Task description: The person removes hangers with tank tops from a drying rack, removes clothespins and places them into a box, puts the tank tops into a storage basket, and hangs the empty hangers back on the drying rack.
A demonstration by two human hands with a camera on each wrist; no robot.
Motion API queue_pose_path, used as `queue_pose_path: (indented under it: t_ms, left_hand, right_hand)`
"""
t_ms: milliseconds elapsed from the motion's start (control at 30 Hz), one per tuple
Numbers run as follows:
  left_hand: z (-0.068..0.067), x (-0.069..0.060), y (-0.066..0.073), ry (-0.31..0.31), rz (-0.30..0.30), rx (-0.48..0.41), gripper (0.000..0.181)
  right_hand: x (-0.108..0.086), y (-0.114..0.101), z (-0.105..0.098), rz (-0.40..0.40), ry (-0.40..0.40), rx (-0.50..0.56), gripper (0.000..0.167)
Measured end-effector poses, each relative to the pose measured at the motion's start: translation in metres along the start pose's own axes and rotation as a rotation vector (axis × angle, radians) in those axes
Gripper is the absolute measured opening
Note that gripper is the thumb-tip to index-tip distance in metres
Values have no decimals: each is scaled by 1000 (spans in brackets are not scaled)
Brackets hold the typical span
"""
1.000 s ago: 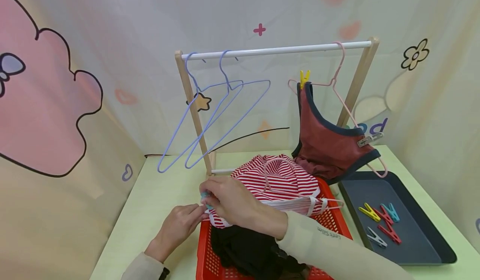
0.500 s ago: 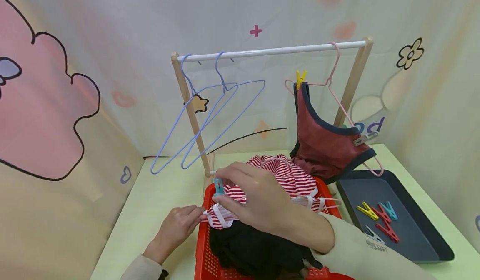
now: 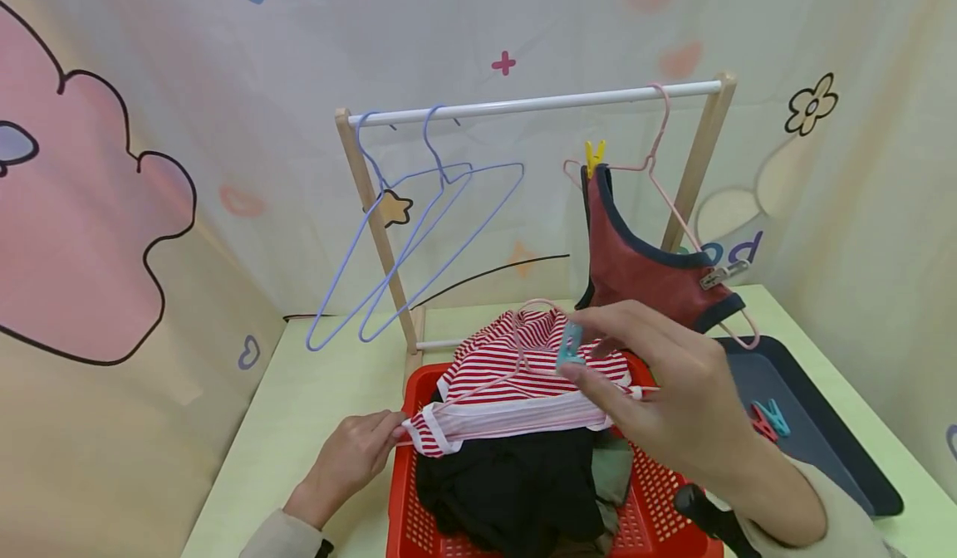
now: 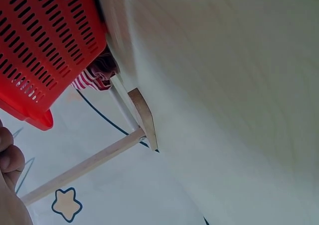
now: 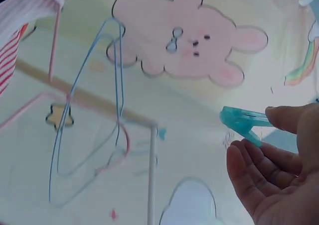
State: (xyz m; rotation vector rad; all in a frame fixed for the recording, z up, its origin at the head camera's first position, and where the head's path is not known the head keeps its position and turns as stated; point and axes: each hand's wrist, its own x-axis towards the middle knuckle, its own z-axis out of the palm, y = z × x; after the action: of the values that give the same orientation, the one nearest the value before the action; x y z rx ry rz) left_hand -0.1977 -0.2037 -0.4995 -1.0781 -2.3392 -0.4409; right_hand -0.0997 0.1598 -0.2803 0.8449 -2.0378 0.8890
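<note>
In the head view, my left hand pinches the left end of a red-and-white striped garment with a white band, at the tip of a pink hanger. Both lie over the red basket. My right hand holds a teal clothespin between thumb and fingers, above the garment's right part and apart from it. The right wrist view shows that clothespin too. Only part of the left hand appears in the left wrist view, beside the basket.
Behind stands a rack bearing two blue hangers. Also on it, a maroon garment hangs from a pink hanger with yellow and grey clothespins. A dark tray with clothespins lies right, partly hidden. Black cloth fills the basket's front.
My right hand has moved right, from the garment's left end to over its right part, carrying the teal clothespin. My left hand stays at the left end.
</note>
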Motion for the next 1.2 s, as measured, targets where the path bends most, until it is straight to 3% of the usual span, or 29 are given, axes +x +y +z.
queue_pose_path:
  t_ms: [200,333,467,600,900,1200]
  left_hand:
    - [-1,1,1,-5,-3,-7,27]
    - [-1,0,1,9,-2,8,33]
    - [-1,-2,1,1,-3,15,35]
    - [-1,-3,0,4,-4,25,34]
    - [1,-4,-3,43,18,14,38]
    - [2,-3,-4,29,16,17,35]
  right_hand:
    - [-37,22,-37,251,10,-145,53]
    - [-66,42,-47,411,-5,-245,45]
    - [-95,66,-56,581,-82,-371,39]
    - [-115,96,-66,721,-185,-465,44]
    - [-136,172,-78,797,-385,-536,55]
    - [-152,222,-71,781,-473,-496,44]
